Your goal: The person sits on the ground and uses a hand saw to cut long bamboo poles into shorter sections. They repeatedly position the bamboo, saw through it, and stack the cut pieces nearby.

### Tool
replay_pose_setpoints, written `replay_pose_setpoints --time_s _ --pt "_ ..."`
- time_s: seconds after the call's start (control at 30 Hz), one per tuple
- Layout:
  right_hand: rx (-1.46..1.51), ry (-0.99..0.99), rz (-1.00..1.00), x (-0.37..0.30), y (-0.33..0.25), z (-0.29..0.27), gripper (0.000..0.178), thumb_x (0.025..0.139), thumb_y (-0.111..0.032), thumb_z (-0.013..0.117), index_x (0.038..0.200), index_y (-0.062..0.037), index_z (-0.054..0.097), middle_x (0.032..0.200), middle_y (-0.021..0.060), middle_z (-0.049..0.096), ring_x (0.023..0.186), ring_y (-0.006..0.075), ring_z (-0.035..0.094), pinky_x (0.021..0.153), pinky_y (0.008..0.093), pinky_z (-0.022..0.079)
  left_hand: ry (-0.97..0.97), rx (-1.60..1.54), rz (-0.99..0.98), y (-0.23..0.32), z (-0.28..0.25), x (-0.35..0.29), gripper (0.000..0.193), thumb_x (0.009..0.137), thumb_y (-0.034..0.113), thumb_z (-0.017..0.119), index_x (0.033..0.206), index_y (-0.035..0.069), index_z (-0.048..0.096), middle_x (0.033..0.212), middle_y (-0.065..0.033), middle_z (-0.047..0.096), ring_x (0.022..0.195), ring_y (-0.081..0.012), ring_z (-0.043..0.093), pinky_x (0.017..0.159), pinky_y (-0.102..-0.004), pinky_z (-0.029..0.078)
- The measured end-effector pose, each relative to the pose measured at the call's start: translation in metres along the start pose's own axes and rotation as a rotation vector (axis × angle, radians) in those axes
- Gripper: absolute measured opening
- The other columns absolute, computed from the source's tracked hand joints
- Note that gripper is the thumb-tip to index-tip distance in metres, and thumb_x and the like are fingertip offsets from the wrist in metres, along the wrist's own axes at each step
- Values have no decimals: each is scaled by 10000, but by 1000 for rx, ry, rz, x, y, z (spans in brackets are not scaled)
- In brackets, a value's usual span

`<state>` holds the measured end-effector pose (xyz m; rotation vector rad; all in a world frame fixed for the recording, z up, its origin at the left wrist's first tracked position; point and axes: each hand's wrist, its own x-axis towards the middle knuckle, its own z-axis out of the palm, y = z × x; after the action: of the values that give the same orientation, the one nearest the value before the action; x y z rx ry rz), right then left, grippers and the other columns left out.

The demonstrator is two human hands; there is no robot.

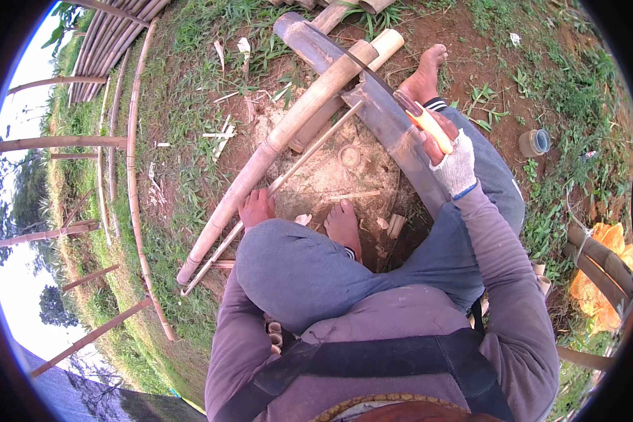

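My gloved right hand [451, 153] is closed round the pale orange handle [432, 128] of a large knife. Its long dark blade [368, 70] points up and to the left, over crossed bamboo poles. My left hand [257, 209] grips a thin bamboo strip [316, 145], which slants from near my left knee up toward the dark pole. Beside that hand lies a thick, pale bamboo pole [281, 141]. Its upper end crosses a darker, weathered bamboo pole [394, 130] that runs down toward my right leg. The tip of the strip appears close to the dark pole; contact is unclear.
My bare feet [343, 224] are on soil among bamboo scraps and shavings. A small jar [534, 143] stands at the right, with an orange net sack [598, 278] beyond tied bamboo pieces [601, 264]. On the left runs a bamboo fence [135, 162]; stacked poles [112, 39] lean there.
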<state>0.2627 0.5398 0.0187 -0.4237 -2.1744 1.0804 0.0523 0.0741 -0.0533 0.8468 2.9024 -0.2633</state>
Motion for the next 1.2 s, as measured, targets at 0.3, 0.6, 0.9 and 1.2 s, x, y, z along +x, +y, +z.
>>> replay_pose_setpoints --time_s 0.3,0.6,0.9,1.2 --pt "-35 4 -5 2 -12 4 419 969 -174 778 1332 4 669 1207 200 762 1047 324 774 889 385 600 417 -334 143 68 -42 66 633 843 332 859 1401 161 613 1372 -124 599 1323 -350 542 1117 -528 417" --pt "-53 -87 42 13 -28 -10 449 980 -114 727 1389 28 611 1300 237 710 1141 347 735 981 410 566 -28 -364 67 111 -77 186 693 807 349 856 1388 168 527 1253 -189 704 1121 -414 716 963 -527 560" --pt "-4 -106 96 38 -27 -18 488 1059 -301 681 1407 37 628 1197 154 738 1026 193 714 871 317 565 -161 -329 -47 135 -90 202 574 837 360 825 1286 127 555 1146 -196 751 1085 -412 736 952 -541 566" --pt "-46 -204 154 0 -43 -63 532 1044 -192 674 1487 49 504 1398 254 645 1238 339 678 1061 441 543 -286 -344 -48 131 -107 203 513 866 314 817 1270 104 579 1143 -177 771 1091 -384 750 958 -505 586"
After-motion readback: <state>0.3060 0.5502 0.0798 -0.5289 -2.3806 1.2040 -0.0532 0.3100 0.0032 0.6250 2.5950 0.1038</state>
